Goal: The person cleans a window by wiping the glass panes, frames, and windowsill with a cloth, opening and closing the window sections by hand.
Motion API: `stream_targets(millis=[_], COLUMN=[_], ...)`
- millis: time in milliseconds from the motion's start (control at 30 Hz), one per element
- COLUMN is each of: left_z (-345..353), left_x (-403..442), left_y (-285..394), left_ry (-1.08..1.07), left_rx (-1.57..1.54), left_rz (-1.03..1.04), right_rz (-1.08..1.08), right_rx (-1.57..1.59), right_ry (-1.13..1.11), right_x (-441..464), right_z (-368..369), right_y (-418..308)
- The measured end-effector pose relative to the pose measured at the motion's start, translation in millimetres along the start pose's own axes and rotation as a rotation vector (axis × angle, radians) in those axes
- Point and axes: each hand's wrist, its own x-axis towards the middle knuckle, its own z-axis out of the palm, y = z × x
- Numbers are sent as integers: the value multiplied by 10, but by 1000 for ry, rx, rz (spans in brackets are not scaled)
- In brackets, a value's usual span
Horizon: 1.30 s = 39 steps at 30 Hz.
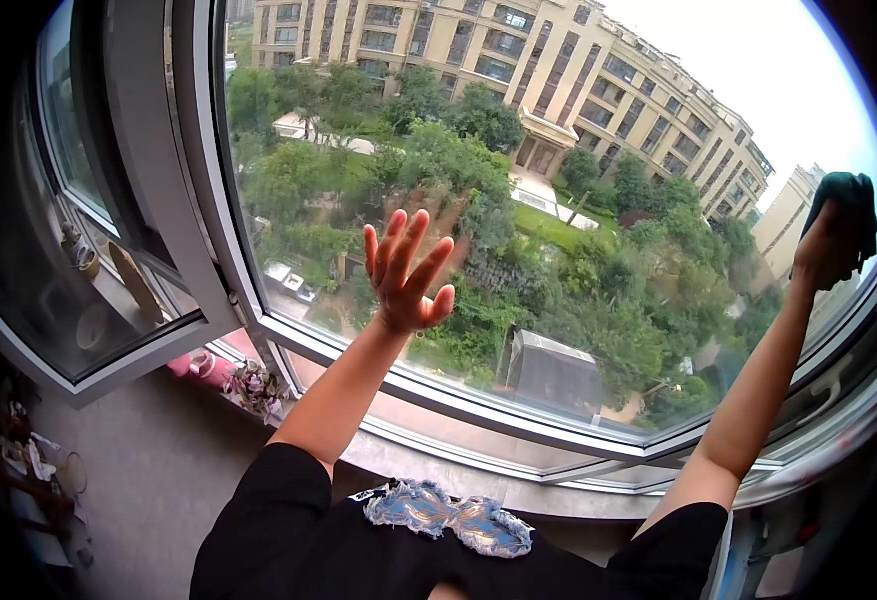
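My left hand [407, 275] is raised in front of the large window pane [358, 190], fingers spread, holding nothing. A faint reflection of it shows in the glass; whether the fingertips touch the pane I cannot tell. Far to the right, my right hand [820, 245] grips a dark green cloth [843, 195] near the pane's right edge. The cloth is bunched around the fingers and hides most of them. Both arms reach up and outward from black short sleeves.
On the left, a window sash [148, 345] stands swung inward. Pink pots and flowers [250, 385] sit below it near the sill [438, 475]. Assorted items [38, 460] lie at the lower left on the grey floor [148, 470]. Trees and a beige building [538, 60] are outside.
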Motion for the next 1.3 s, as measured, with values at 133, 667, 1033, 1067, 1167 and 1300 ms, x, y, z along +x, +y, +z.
stream_targets(millis=[133, 667, 1033, 1067, 1167, 1300], left_z=[-40, -2231, -2857, -2899, -3011, -3124], left_x=[59, -211, -433, -427, -395, -450], left_y=[-31, -1292, -1750, -1752, -1796, -1827], left_ry=[-8, -274, -314, -339, -391, -386], left_rx=[-161, -68, 38, 54, 89, 124], left_rz=[-39, -145, -306, -288, -223, -280], right_rz=[-160, -428, -20, 6, -93, -173], right_rx=[219, 663, 409, 460, 484, 712], right_ry=[115, -458, 14, -120, -389, -536], right_x=[407, -877, 268, 117, -951, -1915], right_z=[-76, -1469, -779, -995, -1530, -2071], right_y=[-1732, -6419, -6938, -7043, -7267, -7445])
